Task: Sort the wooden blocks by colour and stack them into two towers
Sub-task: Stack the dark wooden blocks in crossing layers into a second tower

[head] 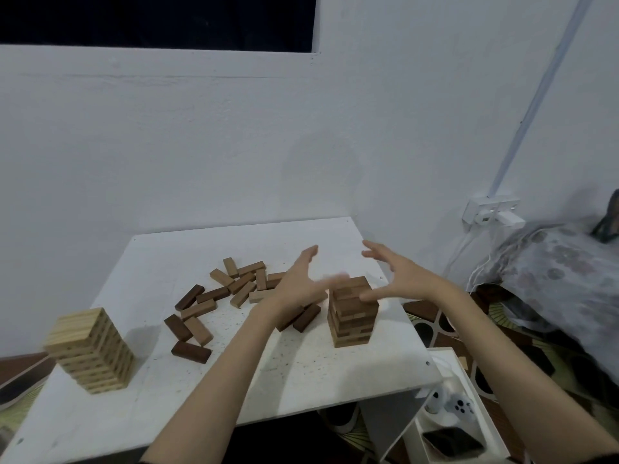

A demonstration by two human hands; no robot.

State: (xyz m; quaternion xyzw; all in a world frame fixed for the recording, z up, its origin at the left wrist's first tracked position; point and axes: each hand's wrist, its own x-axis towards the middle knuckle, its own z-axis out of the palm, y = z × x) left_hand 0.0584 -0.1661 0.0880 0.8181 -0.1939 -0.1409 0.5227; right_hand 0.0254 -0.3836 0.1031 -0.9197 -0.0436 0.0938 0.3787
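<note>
Dark tower (pixel 353 313): it is standing near the table's right edge, between our two hands; we are building it from the brown blocks, and it is sitting lower than the pale one.
Right hand (pixel 398 276): we are spreading it open, clamped on nothing; the thumb is touching the tower's upper right corner, while the fingers are arching above and beyond the top.
Left hand (pixel 296 284): we are holding it open too, palm turned toward the tower, just beside its left face; the lower fingers are blurring, so we cannot tell whether they are touching the wood.
Step in hand: we judge that we are squaring up or steadying the top layers, not carrying a block.
Loose blocks (pixel 231 289): they are lying in a heap to the left of the left hand, some passing under its wrist; dark and mid-brown pieces are mixing there.
Pale tower (pixel 92 349): it is standing well apart, far to the left of both hands, and looking finished.
Table (pixel 284 380): it is bearing all of this.
Next move: we are needing a hand to leave the tower gently, reach left into the heap, pinch one brown block and lay it crosswise on top without nudging the stack.
</note>
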